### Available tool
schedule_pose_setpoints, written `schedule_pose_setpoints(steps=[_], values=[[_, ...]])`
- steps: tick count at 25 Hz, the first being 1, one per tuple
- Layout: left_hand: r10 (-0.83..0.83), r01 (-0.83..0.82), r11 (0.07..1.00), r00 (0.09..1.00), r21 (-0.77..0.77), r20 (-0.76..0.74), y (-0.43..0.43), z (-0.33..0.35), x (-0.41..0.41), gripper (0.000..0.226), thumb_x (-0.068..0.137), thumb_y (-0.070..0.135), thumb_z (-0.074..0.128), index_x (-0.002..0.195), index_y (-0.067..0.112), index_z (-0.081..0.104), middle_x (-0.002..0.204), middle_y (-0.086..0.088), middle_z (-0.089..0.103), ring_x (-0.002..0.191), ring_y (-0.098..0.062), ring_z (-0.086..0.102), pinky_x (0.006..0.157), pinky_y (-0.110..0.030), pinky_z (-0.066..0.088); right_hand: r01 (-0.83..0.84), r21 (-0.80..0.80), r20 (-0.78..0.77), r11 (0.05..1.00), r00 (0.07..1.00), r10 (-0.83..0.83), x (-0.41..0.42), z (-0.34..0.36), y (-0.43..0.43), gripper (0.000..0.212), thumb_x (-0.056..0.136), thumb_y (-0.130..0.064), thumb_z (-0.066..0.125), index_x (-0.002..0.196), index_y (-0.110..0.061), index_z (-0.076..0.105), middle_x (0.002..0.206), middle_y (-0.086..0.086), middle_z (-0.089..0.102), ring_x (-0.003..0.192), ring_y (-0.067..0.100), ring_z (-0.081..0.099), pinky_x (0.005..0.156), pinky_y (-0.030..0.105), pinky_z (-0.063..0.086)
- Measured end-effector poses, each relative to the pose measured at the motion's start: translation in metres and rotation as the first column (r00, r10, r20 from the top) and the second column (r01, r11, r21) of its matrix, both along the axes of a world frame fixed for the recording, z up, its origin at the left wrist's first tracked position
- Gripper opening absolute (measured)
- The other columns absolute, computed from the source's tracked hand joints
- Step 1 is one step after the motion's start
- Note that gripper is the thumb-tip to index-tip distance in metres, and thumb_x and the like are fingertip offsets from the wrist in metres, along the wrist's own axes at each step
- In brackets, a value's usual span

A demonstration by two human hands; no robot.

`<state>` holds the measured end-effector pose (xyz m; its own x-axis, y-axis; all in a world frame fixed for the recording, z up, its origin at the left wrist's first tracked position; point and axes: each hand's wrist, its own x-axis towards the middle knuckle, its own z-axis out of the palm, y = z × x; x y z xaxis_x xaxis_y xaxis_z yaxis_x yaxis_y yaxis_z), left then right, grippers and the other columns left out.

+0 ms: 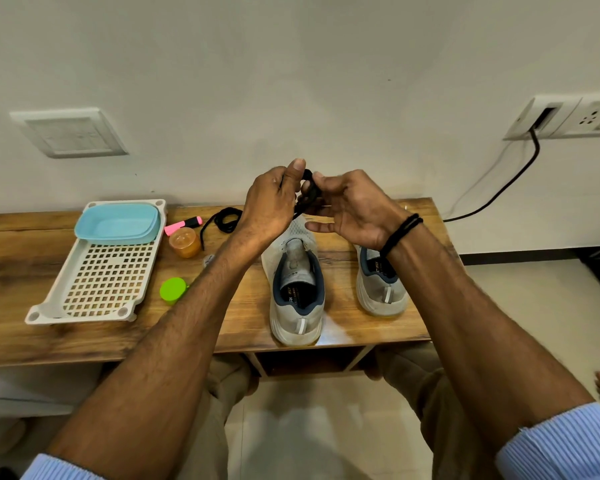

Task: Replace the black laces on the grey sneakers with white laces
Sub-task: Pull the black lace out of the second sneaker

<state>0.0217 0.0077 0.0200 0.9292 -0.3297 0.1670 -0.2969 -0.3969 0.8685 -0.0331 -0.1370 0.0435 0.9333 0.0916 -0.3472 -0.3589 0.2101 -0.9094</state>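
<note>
Two grey sneakers stand on the wooden table (84, 341), heels toward me. The left sneaker (297, 282) shows no lace over its tongue. My right forearm partly covers the right sneaker (381, 289). Above the left sneaker's toe, my left hand (271, 206) and my right hand (354, 209) both grip a bundled black lace (310, 192), winding it between the fingers. A second black lace (222, 220) lies coiled on the table behind my left hand. No white lace is in view.
A white perforated tray (101, 275) at the left holds a light blue tub (118, 223). A pink highlighter (184, 225), an orange jar (185, 242) and a green lid (173, 289) lie beside it. A black cable (499, 192) runs from a wall socket at the right.
</note>
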Motion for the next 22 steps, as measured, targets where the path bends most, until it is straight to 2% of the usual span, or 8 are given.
schedule_pose_setpoints(steps=[2,5,10,14,18,22], values=[[-0.011,0.011,1.0,1.0,0.004,0.009,0.001,-0.001,0.002,0.053,0.104,0.053,0.039,0.085,0.009,0.064,0.069,0.006,0.057,0.064,-0.009,0.055,0.06,-0.029,0.041,-0.05,0.033,0.014,0.998,0.999,0.05,-0.001,0.002,0.0,0.017,0.091,-0.035,0.053,0.084,-0.02,0.059,0.086,-0.002,0.06,0.098,0.021,0.051,0.088,0.041,0.04],[-0.035,0.035,0.999,0.999,0.003,0.02,-0.001,-0.001,0.001,0.054,0.102,0.054,0.041,0.093,0.009,0.068,0.082,-0.004,0.068,0.078,-0.019,0.066,0.069,-0.04,0.055,-0.066,0.024,0.034,0.998,0.997,0.065,-0.002,0.002,0.001,0.018,0.085,-0.027,0.057,0.069,-0.02,0.057,0.08,-0.001,0.061,0.095,0.021,0.053,0.087,0.041,0.041],[-0.045,0.044,0.999,0.995,0.006,0.09,0.0,0.003,-0.001,0.047,0.103,0.053,0.042,0.096,0.016,0.07,0.084,0.002,0.067,0.081,-0.017,0.065,0.073,-0.04,0.056,-0.033,0.012,0.021,0.999,0.999,0.033,-0.001,0.001,-0.003,0.013,0.082,-0.019,0.057,0.07,-0.019,0.061,0.088,0.003,0.062,0.099,0.023,0.054,0.091,0.042,0.044],[-0.056,0.058,0.998,0.994,-0.023,0.091,0.003,0.003,0.003,0.053,0.1,0.058,0.043,0.096,0.014,0.072,0.085,-0.004,0.068,0.083,-0.021,0.067,0.076,-0.048,0.057,-0.066,0.139,0.008,0.988,0.998,0.066,-0.001,0.001,-0.005,0.007,0.079,-0.018,0.06,0.073,-0.018,0.064,0.096,0.007,0.062,0.102,0.024,0.052,0.097,0.043,0.042],[-0.005,0.003,1.0,0.992,0.012,0.127,0.006,0.002,0.004,0.051,0.102,0.053,0.044,0.092,0.01,0.069,0.078,-0.002,0.065,0.074,-0.021,0.062,0.067,-0.041,0.051,-0.039,0.216,-0.012,0.975,0.999,0.043,-0.002,0.005,-0.01,0.009,0.084,-0.022,0.062,0.083,-0.016,0.07,0.091,-0.001,0.064,0.096,0.021,0.053,0.1,0.042,0.042],[-0.06,0.056,0.998,0.983,0.024,0.171,0.001,0.004,-0.001,0.047,0.104,0.05,0.042,0.099,0.016,0.072,0.08,0.006,0.064,0.075,-0.007,0.061,0.063,-0.02,0.045,-0.034,0.382,-0.058,0.924,0.996,0.061,-0.001,0.005,-0.006,0.019,0.088,-0.032,0.06,0.099,-0.018,0.064,0.069,-0.008,0.047,0.08,0.021,0.054,0.091,0.044,0.041]])
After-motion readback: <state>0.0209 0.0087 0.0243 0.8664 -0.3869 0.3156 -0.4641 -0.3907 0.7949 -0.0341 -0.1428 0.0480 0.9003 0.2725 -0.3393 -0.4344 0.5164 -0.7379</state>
